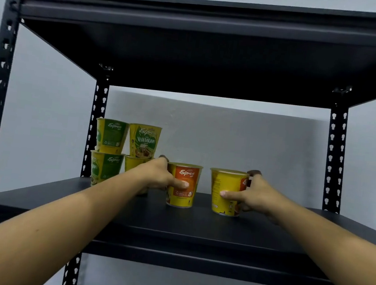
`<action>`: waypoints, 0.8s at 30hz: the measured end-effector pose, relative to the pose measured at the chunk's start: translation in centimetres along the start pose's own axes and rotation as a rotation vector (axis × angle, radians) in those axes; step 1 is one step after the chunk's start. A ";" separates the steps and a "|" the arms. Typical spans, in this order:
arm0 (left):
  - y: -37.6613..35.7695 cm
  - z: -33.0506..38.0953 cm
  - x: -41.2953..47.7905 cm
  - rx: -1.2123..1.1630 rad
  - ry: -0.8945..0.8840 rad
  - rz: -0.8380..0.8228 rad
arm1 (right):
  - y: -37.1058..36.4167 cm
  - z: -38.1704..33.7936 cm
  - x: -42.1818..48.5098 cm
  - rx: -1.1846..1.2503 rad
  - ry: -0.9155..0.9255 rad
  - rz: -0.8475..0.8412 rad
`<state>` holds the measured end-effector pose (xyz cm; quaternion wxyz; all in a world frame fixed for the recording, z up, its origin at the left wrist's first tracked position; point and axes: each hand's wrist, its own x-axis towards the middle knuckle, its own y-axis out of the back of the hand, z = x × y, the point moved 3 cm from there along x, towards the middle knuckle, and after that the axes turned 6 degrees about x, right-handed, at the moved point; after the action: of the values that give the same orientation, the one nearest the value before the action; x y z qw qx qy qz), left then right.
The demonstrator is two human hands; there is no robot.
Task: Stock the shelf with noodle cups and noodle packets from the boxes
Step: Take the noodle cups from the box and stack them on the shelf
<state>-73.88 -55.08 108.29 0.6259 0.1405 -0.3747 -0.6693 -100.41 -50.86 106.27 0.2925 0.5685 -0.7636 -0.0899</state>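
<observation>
1. At the back left of the black metal shelf board (196, 224): four green-and-yellow paper noodle cups (111, 136), two side by side on two.
2. Right of the stack, nearer the front: orange-and-yellow paper noodle cup (182, 198), upright, in the left hand (157, 176).
3. Further right, apart: yellow paper noodle cup (226, 184), upright, in the right hand (258, 195).

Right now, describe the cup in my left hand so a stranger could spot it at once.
On the black shelf, right of the stacked green cups, two cups are held side by side. Yours is the left cup, in the left hand. It alone shows an orange Express label; its neighbour shows mostly yellow.
</observation>
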 end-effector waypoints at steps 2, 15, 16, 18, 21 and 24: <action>-0.2 0.2 0.7 0.004 0.010 -0.017 | -0.2 0.5 1.1 -0.019 -0.005 0.007; -1.8 0.2 3.8 -0.069 0.131 -0.014 | -1.5 -0.1 4.7 -0.200 -0.050 -0.015; -1.9 0.2 3.9 -0.060 0.130 -0.010 | -1.7 -0.1 4.8 -0.205 -0.043 -0.011; -2.0 0.1 4.3 -0.043 0.128 -0.001 | -1.8 0.0 5.2 -0.210 -0.030 -0.001; -1.9 -0.1 4.6 -0.050 0.129 -0.014 | -1.8 0.0 5.3 -0.220 -0.045 0.006; -2.0 -0.3 4.8 -0.040 0.127 -0.029 | -1.8 0.0 5.2 -0.222 -0.045 -0.004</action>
<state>-76.00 -59.80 108.13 0.6415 0.1758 -0.3187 -0.6753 -99.84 -56.23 107.20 0.3365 0.5319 -0.7542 -0.1871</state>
